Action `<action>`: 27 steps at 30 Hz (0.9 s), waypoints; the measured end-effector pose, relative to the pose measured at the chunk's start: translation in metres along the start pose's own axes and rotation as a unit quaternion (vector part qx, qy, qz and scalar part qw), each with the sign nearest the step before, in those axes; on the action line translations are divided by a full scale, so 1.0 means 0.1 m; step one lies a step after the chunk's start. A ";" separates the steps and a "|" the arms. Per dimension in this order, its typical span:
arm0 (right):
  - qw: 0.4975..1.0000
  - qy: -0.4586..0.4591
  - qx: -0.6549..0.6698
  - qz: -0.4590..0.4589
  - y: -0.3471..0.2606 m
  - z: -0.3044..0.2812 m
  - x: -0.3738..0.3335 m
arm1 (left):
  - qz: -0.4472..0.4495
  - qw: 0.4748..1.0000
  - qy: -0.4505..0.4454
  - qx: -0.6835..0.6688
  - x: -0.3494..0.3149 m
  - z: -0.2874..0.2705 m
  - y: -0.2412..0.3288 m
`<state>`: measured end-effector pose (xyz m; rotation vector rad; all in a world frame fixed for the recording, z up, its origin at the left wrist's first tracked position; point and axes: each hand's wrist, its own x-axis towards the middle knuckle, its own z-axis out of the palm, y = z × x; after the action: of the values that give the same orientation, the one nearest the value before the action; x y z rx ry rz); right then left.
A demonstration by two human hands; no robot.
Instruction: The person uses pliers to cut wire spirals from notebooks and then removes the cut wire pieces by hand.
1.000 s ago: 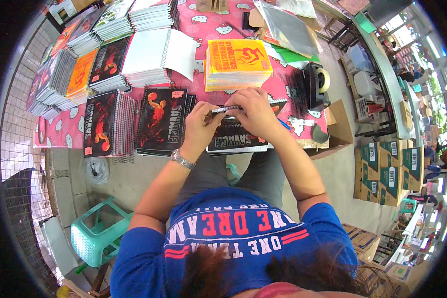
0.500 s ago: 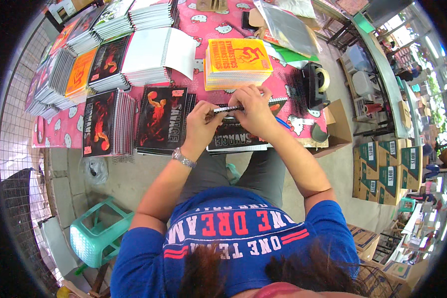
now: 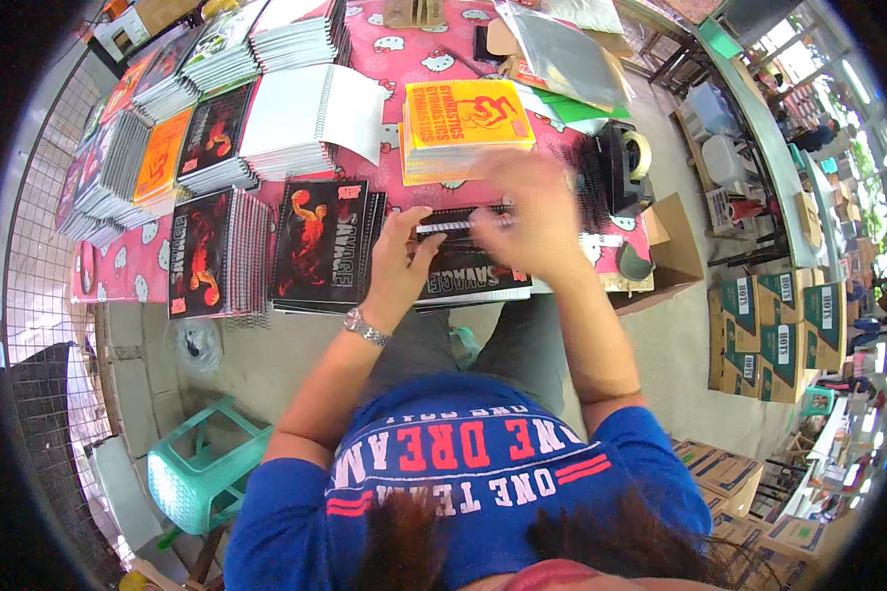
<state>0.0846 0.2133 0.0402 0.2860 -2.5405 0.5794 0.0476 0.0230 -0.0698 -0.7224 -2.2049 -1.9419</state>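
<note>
In front of me at the table's near edge lies a black-covered spiral notebook (image 3: 478,276) on a small stack. My left hand (image 3: 400,256) pinches the left end of its wire-bound far edge between thumb and fingers. Over the right part of the same edge is my right hand (image 3: 534,222), smeared by motion so its fingers are unclear. Just left of my left hand sits a stack of black notebooks (image 3: 317,241) with a red figure on the cover. Beyond my hands stands a stack of yellow-orange notebooks (image 3: 468,118).
More black notebooks (image 3: 202,251) and an open white-paged stack (image 3: 310,113) fill the left side, with several stacks behind. A black tape dispenser (image 3: 618,172) stands at the right, near clear plastic sleeves (image 3: 567,54). A green stool (image 3: 202,473) is at lower left.
My right hand has lifted slightly and blurred, its fingers shifting off the middle of the bound edge. My left hand stays at the edge, its fingers a little more spread.
</note>
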 end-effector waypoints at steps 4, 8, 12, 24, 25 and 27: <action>0.867 0.317 0.190 0.336 0.90 0.04 -0.73 | -0.027 0.998 -0.046 0.014 0.07 -0.09 -0.02; 0.967 -0.029 -0.167 0.188 1.30 0.81 -1.80 | -0.045 0.997 -0.059 0.002 0.15 -0.06 -0.09; 0.956 -0.075 -0.164 0.232 1.00 0.74 -1.84 | -0.025 0.999 -0.041 0.012 0.15 -0.09 -0.12; 0.976 0.039 0.189 0.105 -0.28 0.42 -0.96 | -0.051 0.994 -0.045 -0.080 0.12 -0.08 -0.11; 0.983 0.032 0.158 0.094 -0.32 0.45 -0.91 | -0.066 0.991 -0.051 -0.108 0.11 -0.09 -0.12; 0.988 0.026 0.127 0.082 -0.37 0.44 -0.86 | -0.053 0.995 -0.051 -0.071 0.08 -0.12 -0.10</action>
<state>0.1491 0.1676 -0.0264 0.1491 -2.4551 0.9643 0.0334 0.0129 -0.0732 -0.7540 -2.2219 -2.1787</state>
